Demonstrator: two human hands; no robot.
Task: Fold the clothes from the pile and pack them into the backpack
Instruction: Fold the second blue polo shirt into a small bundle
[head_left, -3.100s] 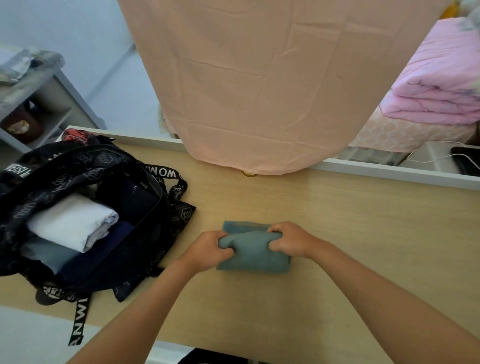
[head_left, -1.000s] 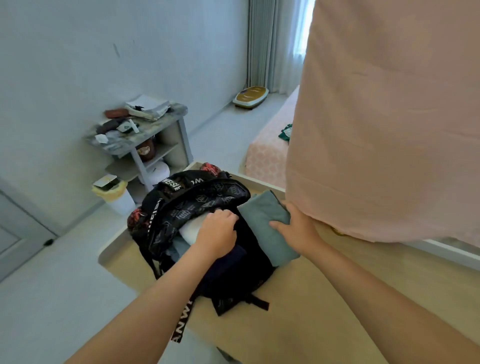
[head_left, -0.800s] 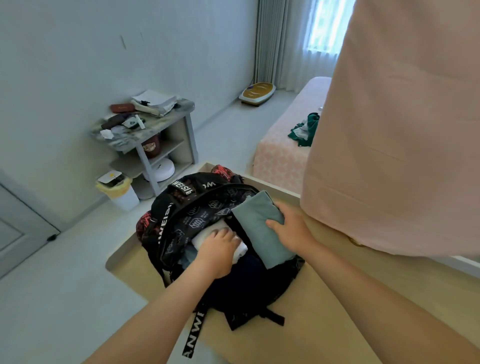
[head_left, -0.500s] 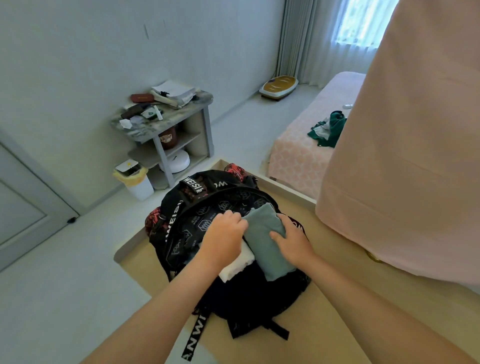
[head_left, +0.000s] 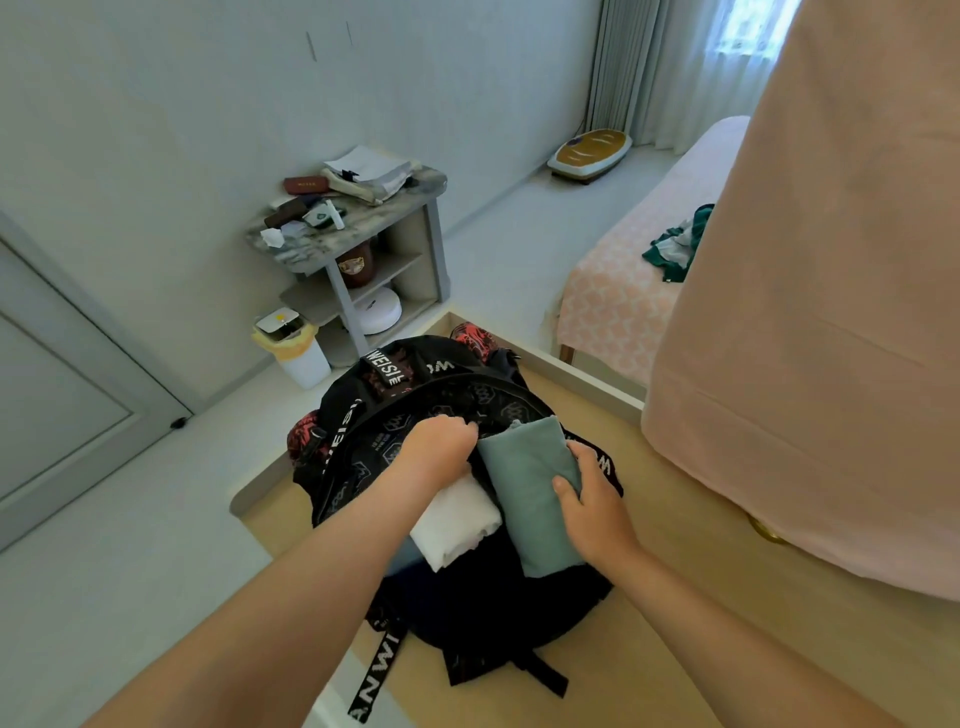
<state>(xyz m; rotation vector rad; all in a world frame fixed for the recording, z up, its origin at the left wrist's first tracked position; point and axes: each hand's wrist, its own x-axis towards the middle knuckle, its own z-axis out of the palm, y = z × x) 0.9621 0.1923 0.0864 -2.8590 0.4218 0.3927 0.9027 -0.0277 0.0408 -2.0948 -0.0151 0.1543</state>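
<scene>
A black backpack (head_left: 415, 405) with white lettering lies open on the wooden table (head_left: 675, 597). Inside it a folded white garment (head_left: 457, 525) sits at the left of the opening. A folded grey-green garment (head_left: 524, 478) lies beside it, partly in the opening. My right hand (head_left: 592, 504) grips the grey-green garment at its right edge, thumb on top. My left hand (head_left: 439, 447) is curled on the backpack's upper flap at the opening's rim, just left of the garment. Darker clothes show below the white one.
A large pink sheet (head_left: 810, 312) hangs close at the right, over the table's far side. Beyond are a bed (head_left: 623, 280) with loose green and white clothes (head_left: 675, 244), a cluttered grey shelf (head_left: 358, 228), a small white bin (head_left: 296, 353) and a door at the left.
Since 3.1 s ago the grey-green garment went from the table's middle to the backpack. In the last second my right hand slid it deeper in, and my left hand moved from the white garment to the flap.
</scene>
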